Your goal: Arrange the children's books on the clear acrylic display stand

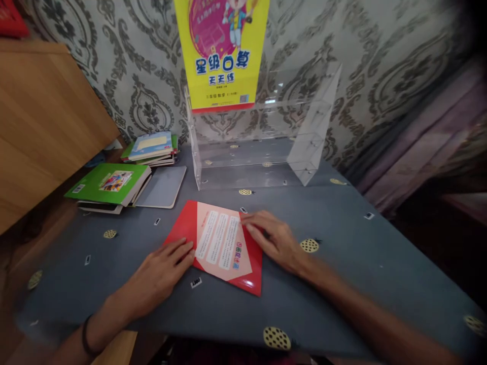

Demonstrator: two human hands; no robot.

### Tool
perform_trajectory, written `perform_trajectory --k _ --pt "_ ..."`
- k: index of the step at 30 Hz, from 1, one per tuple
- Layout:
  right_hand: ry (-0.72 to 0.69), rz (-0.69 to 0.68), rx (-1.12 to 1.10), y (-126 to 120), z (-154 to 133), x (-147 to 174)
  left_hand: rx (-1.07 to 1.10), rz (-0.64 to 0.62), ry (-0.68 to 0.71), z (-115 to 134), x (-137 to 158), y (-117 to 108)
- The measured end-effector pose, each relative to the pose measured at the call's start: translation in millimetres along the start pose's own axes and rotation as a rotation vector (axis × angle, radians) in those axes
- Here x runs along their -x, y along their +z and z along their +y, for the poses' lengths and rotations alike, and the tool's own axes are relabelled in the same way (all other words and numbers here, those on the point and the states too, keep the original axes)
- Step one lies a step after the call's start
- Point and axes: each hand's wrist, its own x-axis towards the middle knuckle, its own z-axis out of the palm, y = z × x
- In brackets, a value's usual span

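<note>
A red book (224, 243) with a pink panel of text lies turned at an angle on the blue-grey tablecloth. My left hand (162, 268), with a dark band on its wrist, rests its outstretched fingers on the book's left edge. On the opposite side, my right hand (276, 235) touches the upper right edge with its fingertips, the thumb apart from the fingers. Behind the book stands a clear acrylic rack (251, 175) with tiers. A yellow book (222, 94) with a cartoon cover stands upright at the rack's upper left.
On the left lie a green book (102, 185) on other books, a grey-covered book (162, 187) and a stack of books (150, 147) near the wall. A wooden cabinet (49, 116) borders the table's left side. A curtain (422, 137) hangs at the right.
</note>
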Motion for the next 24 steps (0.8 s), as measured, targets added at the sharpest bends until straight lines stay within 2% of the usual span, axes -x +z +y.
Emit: perform_trajectory --k 4,8,11,15,24 --pt "-0.193 -0.253 0.082 23 -16 -2 0.062 0.032 -0.020 1 -4 -6" --pt "-0.282 -0.423 0.180 39 -25 4 0.124 0.157 -0.037 -1 7 -5" --pt "-0.286 -0.430 0.195 43 -23 10 0.147 0.269 -0.163 -3 23 -4" --pt "-0.294 -0.407 0.169 44 -17 12 0.153 0.304 -0.303 0 38 -3" --pt "-0.332 -0.380 0.229 46 -18 11 0.126 0.307 -0.297 2 38 10"
